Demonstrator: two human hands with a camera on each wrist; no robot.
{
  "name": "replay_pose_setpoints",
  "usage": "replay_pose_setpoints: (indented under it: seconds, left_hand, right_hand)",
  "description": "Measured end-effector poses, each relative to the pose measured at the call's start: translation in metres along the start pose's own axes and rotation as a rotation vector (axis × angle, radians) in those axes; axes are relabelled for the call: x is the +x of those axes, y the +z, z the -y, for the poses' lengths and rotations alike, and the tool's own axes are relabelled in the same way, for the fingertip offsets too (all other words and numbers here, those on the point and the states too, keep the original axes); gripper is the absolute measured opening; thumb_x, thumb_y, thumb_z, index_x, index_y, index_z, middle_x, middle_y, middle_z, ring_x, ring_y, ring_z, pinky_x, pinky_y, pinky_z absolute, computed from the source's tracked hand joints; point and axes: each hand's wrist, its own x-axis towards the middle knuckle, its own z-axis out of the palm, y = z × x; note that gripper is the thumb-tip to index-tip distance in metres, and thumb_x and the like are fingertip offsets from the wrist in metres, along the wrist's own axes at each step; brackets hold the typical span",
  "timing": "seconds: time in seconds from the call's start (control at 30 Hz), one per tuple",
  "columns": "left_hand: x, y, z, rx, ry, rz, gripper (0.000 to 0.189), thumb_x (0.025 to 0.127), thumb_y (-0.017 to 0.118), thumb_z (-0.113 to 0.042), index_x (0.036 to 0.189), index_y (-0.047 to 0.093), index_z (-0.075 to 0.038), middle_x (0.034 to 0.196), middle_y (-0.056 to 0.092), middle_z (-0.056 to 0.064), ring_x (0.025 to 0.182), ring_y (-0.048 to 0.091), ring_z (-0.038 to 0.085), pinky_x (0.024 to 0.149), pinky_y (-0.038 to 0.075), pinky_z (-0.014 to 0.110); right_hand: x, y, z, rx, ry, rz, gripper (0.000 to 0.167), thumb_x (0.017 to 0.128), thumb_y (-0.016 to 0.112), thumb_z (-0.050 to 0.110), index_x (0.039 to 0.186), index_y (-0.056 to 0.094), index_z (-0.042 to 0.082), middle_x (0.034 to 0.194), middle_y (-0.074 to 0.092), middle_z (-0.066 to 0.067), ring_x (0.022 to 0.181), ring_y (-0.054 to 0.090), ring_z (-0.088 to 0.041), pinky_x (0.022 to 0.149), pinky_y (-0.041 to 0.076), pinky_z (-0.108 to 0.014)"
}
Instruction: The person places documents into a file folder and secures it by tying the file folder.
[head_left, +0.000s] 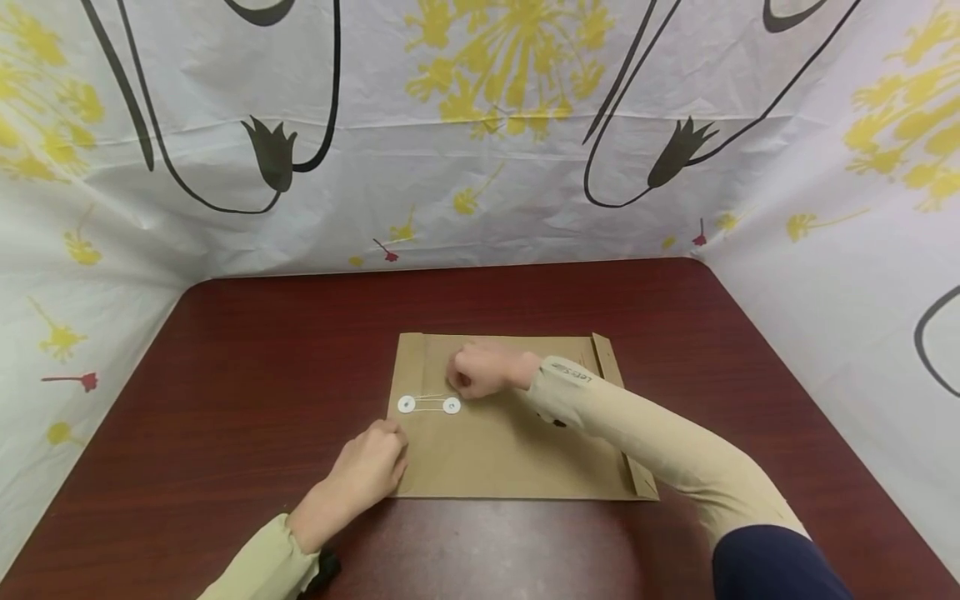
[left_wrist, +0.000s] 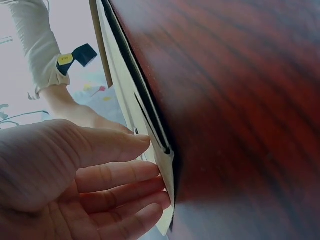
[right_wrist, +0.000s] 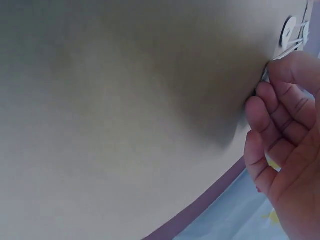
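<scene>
A brown kraft paper envelope [head_left: 510, 467] lies flat, its two white paper buttons [head_left: 407, 404] near the left side. Thin white string [head_left: 430, 409] runs between the buttons. Just past the right-hand button, my right hand [head_left: 486, 369] pinches the string's end between thumb and index finger. In the right wrist view the string [right_wrist: 287, 51] leads from the buttons to the thumb. At the envelope's near left corner, my left hand [head_left: 371, 467] rests with loosely extended fingers [left_wrist: 120, 172] touching the paper edge. The pinched end itself is mostly covered by the fingertips.
The envelope sits on a dark red-brown wooden table [head_left: 285, 358]. A white patterned sheet [head_left: 450, 225] hangs behind and along both sides. Folded side flaps [head_left: 637, 475] stand slightly up on the envelope's right edge. My right forearm sleeve [head_left: 645, 425] crosses over the envelope.
</scene>
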Motion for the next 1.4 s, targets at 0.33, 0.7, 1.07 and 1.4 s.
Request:
replay_pose_setpoints:
  seconds: [0.33,0.7,1.07,1.4]
  left_hand:
    - [-0.001,-0.002,0.000,0.007,-0.008,0.031,0.023,0.071,0.074,-0.002,0.063,0.053,-0.009,0.075,0.049,0.001,0.070,0.055,0.023,0.050,0.048,0.036]
    - [0.000,-0.001,0.001,0.004,-0.009,0.035,0.026,0.071,0.074,-0.002,0.062,0.051,-0.009,0.073,0.046,0.001,0.069,0.054,0.023,0.050,0.047,0.035]
    - [0.001,-0.002,0.001,0.014,0.002,0.020,0.024,0.071,0.075,-0.002,0.063,0.053,-0.008,0.072,0.046,0.001,0.069,0.054,0.024,0.050,0.048,0.036]
    - [0.000,0.000,0.001,0.009,0.003,0.012,0.026,0.070,0.075,-0.002,0.062,0.052,-0.009,0.073,0.046,0.001,0.069,0.054,0.023,0.050,0.048,0.036]
  right_hand:
    - [-0.005,0.002,0.016,-0.034,0.063,-0.011,0.021,0.077,0.059,0.006,0.061,0.052,0.017,0.064,0.046,0.008,0.056,0.039,-0.006,0.052,0.034,-0.021]
    - [-0.008,0.008,0.029,-0.057,0.142,-0.076,0.026,0.076,0.063,0.005,0.057,0.050,0.017,0.055,0.041,0.009,0.053,0.039,-0.009,0.048,0.035,-0.025]
    - [-0.010,-0.013,0.021,0.150,0.095,0.086,0.019,0.078,0.060,-0.002,0.062,0.058,0.009,0.058,0.046,0.006,0.053,0.039,-0.006,0.050,0.033,-0.017]
    - [0.021,-0.006,0.000,-0.118,0.038,-0.156,0.036,0.094,0.050,0.007,0.128,0.058,0.018,0.132,0.053,0.000,0.122,0.047,-0.018,0.088,0.044,-0.044]
